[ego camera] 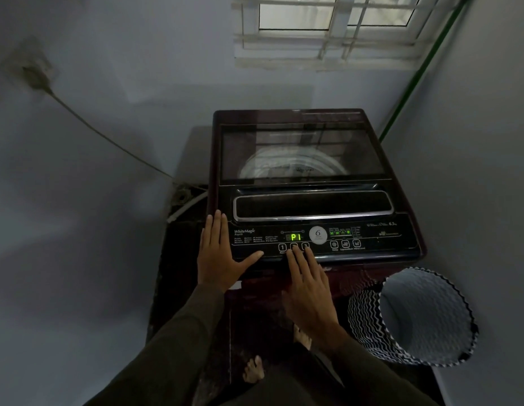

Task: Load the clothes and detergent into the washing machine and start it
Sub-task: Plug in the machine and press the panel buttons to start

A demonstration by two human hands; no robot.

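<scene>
Dim corner under a barred window (295, 13) | washing machine (313, 200) against the wall, lid shut, display (295, 237) read P1 | button row (282, 247) ran left-right, right hand (309, 291) nearer, its straight, slightly spread fingers (290, 254) touching it | left hand (216, 256) lay flat on the panel's left end, fingers together, thumb out.

This is a home laundry corner, a narrow utility nook between plain painted walls. A dark top-loading washing machine (301, 153) with a closed glass lid stands in the corner, and its display (295, 237) glows "P1". A zigzag-patterned laundry basket (363, 317) stands just beside it on the right. A barred window (331, 22) sits above. A power cord (108, 139) runs down from a wall socket (35, 71), a green hose (413, 80) follows the corner, and bare feet (253, 369) stand on the dark floor.
</scene>
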